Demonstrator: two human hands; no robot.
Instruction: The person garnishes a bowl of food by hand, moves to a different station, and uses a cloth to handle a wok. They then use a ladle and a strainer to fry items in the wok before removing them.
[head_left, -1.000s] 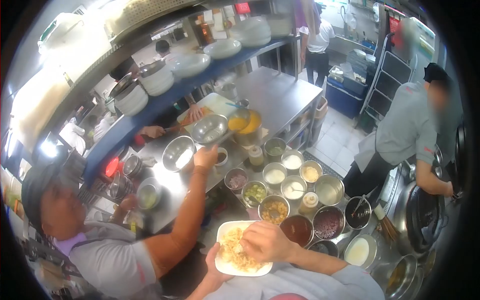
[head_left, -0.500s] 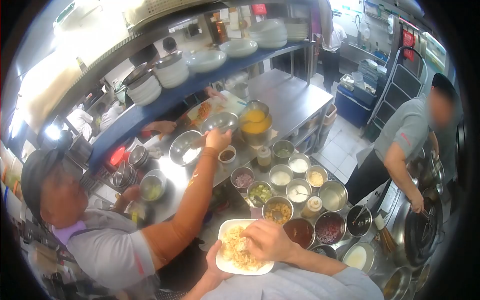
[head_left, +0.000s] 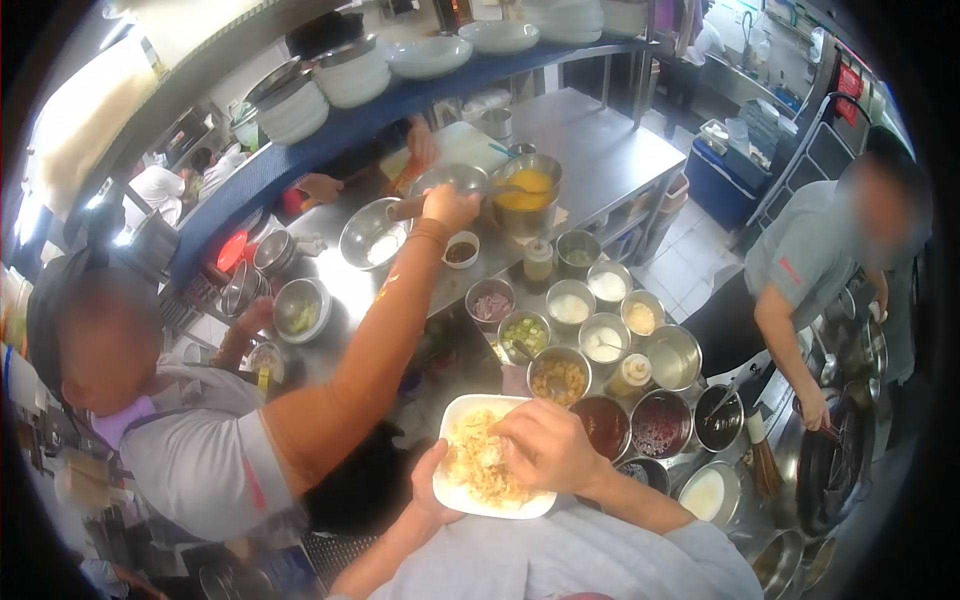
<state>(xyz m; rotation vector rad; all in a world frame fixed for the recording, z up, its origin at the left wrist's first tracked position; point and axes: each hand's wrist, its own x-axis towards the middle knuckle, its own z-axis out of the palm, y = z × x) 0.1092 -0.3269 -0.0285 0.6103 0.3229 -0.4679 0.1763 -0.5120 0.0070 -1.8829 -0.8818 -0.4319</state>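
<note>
A white, squarish bowl (head_left: 530, 507) with rounded corners is close to my body, low in the view. My left hand (head_left: 432, 488) grips its left side, fingers wrapped beneath it. Crumbly pale yellow food (head_left: 478, 465) fills much of the bowl. Over the right side of the bowl, my right hand (head_left: 552, 440) reaches down with fingertips pinched together in the food. What exactly sits between those fingertips is partly hidden.
Beyond the bowl stand several metal containers, including diced green pieces (head_left: 524, 335) and dark red sauce (head_left: 603, 428). A co-worker's arm (head_left: 370, 330) stretches across the left toward a pot of yellow liquid (head_left: 527, 190). Another co-worker (head_left: 800, 280) works at the right.
My view has shifted a little. My right hand stays in the food. The left co-worker's hand has turned, showing a brown handle, and a utensil in the yellow pot has shifted.
</note>
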